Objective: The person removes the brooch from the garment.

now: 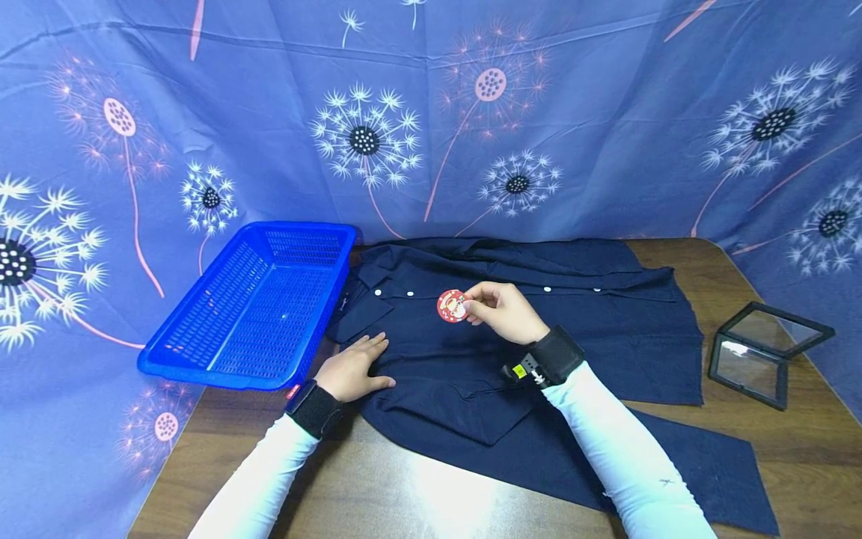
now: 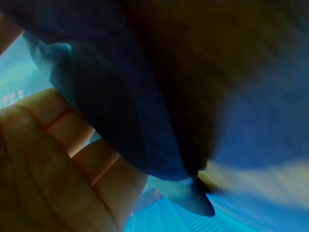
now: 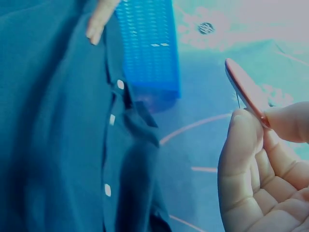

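Red badge [image 1: 450, 306], pinched btwn R fingers [image 1: 486, 289], above shirt [image 1: 444, 355]

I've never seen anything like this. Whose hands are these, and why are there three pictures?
There is no robot here, just a person's two bare hands. The wide picture comes from a camera worn on the head; the two close ones come from cameras worn on the left and right wrists. On the wooden table lies a dark blue shirt, with a blue basket to the left and a black hinged frame to the right. The left hand rests on the shirt. The right hand pinches a round red badge over it; the right wrist picture shows the badge edge-on.
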`<state>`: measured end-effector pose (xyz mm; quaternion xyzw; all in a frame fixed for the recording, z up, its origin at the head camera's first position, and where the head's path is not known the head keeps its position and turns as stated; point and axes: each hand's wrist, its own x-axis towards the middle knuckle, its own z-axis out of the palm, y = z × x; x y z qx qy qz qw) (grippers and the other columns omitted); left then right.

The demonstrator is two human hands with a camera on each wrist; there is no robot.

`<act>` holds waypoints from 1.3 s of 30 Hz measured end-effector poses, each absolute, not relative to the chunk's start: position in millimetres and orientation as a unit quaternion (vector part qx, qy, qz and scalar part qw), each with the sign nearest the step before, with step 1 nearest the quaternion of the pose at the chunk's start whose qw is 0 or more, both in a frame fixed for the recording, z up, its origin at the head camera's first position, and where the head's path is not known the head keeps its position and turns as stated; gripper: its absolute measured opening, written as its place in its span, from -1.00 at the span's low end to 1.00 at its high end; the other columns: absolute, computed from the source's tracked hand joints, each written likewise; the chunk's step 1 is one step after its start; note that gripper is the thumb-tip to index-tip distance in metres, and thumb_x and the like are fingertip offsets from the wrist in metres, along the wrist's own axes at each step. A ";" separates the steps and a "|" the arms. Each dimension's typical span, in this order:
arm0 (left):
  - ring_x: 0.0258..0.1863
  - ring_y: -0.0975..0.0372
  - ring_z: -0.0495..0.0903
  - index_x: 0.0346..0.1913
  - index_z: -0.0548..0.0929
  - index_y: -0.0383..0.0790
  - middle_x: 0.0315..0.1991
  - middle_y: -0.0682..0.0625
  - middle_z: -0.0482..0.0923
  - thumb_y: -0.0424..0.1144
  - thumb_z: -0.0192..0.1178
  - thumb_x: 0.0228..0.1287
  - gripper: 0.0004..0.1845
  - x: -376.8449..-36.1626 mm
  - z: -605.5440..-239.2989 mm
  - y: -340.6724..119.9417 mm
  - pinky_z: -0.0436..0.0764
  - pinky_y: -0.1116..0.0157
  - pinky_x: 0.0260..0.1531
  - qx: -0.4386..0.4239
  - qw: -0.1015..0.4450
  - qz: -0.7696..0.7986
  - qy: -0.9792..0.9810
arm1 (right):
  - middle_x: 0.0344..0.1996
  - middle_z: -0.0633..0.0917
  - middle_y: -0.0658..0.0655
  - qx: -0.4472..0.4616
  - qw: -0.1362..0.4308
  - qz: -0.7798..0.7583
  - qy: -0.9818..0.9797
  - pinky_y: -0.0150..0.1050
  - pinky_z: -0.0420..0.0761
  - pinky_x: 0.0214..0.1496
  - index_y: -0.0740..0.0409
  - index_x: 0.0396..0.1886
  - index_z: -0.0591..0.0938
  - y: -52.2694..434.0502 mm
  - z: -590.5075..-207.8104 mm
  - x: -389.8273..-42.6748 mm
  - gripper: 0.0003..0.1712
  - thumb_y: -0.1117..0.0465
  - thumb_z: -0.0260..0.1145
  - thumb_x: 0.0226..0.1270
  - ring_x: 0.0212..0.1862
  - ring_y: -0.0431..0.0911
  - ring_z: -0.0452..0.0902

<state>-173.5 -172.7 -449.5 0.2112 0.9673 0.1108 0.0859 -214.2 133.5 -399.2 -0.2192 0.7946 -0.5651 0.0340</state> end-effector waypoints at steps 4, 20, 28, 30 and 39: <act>0.45 -0.10 0.25 0.38 0.41 -0.26 0.46 -0.10 0.28 0.19 0.33 0.13 -0.14 -173.8 -450.3 -172.7 0.33 -0.09 0.36 0.213 0.086 0.110 0.967 | -0.33 0.71 0.34 -0.203 0.014 -0.577 0.791 -0.35 0.69 -0.28 0.41 -0.15 0.64 143.8 -396.0 -214.9 -0.80 0.32 0.26 0.37 -0.39 -0.22 0.67; 0.45 -0.11 0.25 0.38 0.41 -0.26 0.47 -0.10 0.28 0.18 0.34 0.13 -0.15 -173.2 -449.4 -172.3 0.32 -0.10 0.36 0.211 0.090 0.115 0.967 | -0.25 0.69 0.43 -0.161 -0.038 -0.598 0.784 -0.38 0.67 -0.26 0.46 -0.07 0.62 171.8 -391.9 -214.7 -0.74 0.31 0.26 0.38 -0.38 -0.22 0.67; 0.45 -0.13 0.24 0.39 0.40 -0.28 0.47 -0.13 0.27 0.16 0.34 0.14 -0.15 -175.4 -448.8 -172.2 0.29 -0.06 0.39 0.217 0.091 0.116 0.965 | -0.39 0.73 0.03 -0.159 -0.051 -0.618 0.768 -0.39 0.67 -0.27 0.49 -0.10 0.60 178.3 -392.8 -215.1 -0.74 0.33 0.27 0.37 -0.41 -0.29 0.65; 0.45 -0.14 0.25 0.38 0.40 -0.30 0.46 -0.15 0.28 0.15 0.34 0.14 -0.16 -175.2 -447.7 -171.6 0.29 -0.06 0.39 0.218 0.090 0.118 0.965 | -0.41 0.71 -0.07 -0.160 -0.055 -0.620 0.766 -0.40 0.67 -0.27 0.50 -0.09 0.60 180.0 -392.3 -214.6 -0.74 0.33 0.27 0.37 -0.41 -0.29 0.65; 0.33 -0.01 0.46 0.28 0.51 -0.31 0.29 -0.17 0.51 0.08 0.29 0.23 -0.32 -176.5 -444.7 -160.8 0.41 0.04 0.32 0.194 0.047 0.151 0.968 | -0.43 0.69 -0.15 -0.164 -0.076 -0.620 0.764 -0.42 0.67 -0.28 0.50 -0.09 0.61 183.9 -388.3 -210.6 -0.75 0.35 0.26 0.37 -0.41 -0.32 0.65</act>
